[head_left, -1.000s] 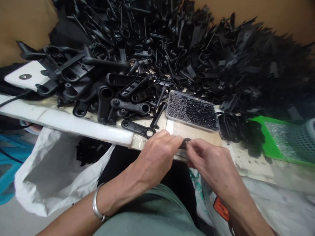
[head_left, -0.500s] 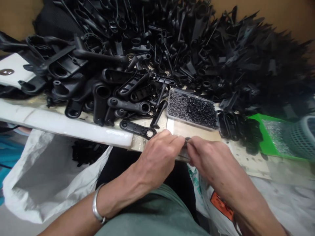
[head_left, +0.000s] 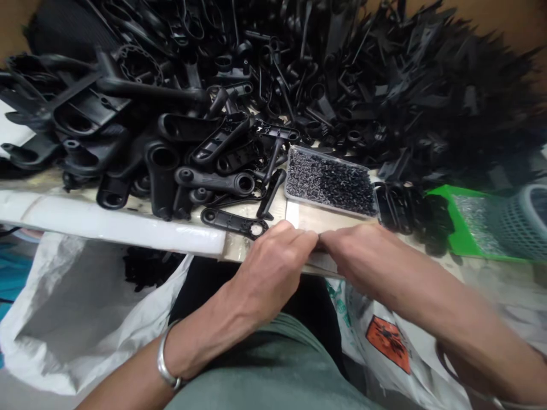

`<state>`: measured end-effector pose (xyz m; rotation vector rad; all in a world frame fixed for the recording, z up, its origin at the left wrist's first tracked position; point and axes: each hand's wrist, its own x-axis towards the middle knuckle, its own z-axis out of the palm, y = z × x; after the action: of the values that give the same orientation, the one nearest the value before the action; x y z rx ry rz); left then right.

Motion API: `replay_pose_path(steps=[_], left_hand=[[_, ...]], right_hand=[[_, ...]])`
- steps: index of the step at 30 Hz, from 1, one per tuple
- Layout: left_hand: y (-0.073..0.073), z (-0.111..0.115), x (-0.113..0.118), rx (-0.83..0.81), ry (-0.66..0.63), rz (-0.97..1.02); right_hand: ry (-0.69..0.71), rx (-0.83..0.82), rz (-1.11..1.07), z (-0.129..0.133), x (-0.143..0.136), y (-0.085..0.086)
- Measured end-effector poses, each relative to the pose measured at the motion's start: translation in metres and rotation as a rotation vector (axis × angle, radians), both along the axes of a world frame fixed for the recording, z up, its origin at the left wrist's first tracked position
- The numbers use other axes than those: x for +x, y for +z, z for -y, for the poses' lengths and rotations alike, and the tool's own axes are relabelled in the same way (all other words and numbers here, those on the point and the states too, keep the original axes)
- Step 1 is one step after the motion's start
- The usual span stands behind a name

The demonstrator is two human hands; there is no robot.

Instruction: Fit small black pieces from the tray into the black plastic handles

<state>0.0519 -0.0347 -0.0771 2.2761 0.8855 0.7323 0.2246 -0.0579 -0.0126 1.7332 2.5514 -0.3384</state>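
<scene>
My left hand (head_left: 276, 265) is closed above the table's front edge, its fingers pinched together. Against its fingertips, my right hand (head_left: 359, 247) is closed in the same way. A sliver of a small dark piece shows where the two hands meet; the fingers cover nearly all of it, so its kind cannot be made out. Just beyond the hands lies a clear tray (head_left: 331, 181) full of small grey and black parts. To the left of my left hand is a flat black plastic arm (head_left: 233, 221) with a round hole at its end.
A large heap of black plastic parts (head_left: 239, 91) covers the back of the table. At right stand a green tray (head_left: 465, 228) with small clear pieces and a grey-blue basket (head_left: 527, 222). White foam (head_left: 111, 221) lines the front edge, above an open white sack (head_left: 81, 302).
My right forearm has swung outward and its hand has tilted flatter, with the fingers still against my left hand's. The dark piece between them shows less. The camera view has shifted slightly.
</scene>
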Motion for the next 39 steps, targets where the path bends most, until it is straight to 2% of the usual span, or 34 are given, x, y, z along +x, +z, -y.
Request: replay_pose_path(steps=[3,7,20,24,27,31,34,39], left_hand=[[0.001,-0.001,-0.001,0.018,-0.04,-0.013],[0.002,-0.001,-0.001,0.03,-0.097,-0.046],[0.0,-0.003,0.0,0.096,-0.077,0.058],[0.0,-0.004,0.0,0.1,-0.087,0.06],[0.0,-0.005,0.0,0.076,-0.094,0.017],[0.0,-0.006,0.0,0.094,-0.065,-0.033],[0.002,-0.006,0.0,0.101,-0.059,-0.061],[0.009,-0.003,0.002,0.122,-0.048,-0.178]], right_hand=[[0.051,-0.049,0.052,-0.01,0.0,0.004],[0.037,-0.019,0.105,-0.012,-0.009,0.008],[-0.136,-0.002,0.187,-0.005,-0.044,0.009],[-0.112,0.021,0.218,-0.005,-0.037,0.005],[-0.099,0.004,0.116,-0.007,-0.015,-0.003],[-0.207,-0.191,-0.171,-0.011,0.01,-0.008],[-0.244,-0.313,-0.33,-0.01,0.017,-0.006],[-0.342,-0.369,-0.5,-0.002,0.025,-0.006]])
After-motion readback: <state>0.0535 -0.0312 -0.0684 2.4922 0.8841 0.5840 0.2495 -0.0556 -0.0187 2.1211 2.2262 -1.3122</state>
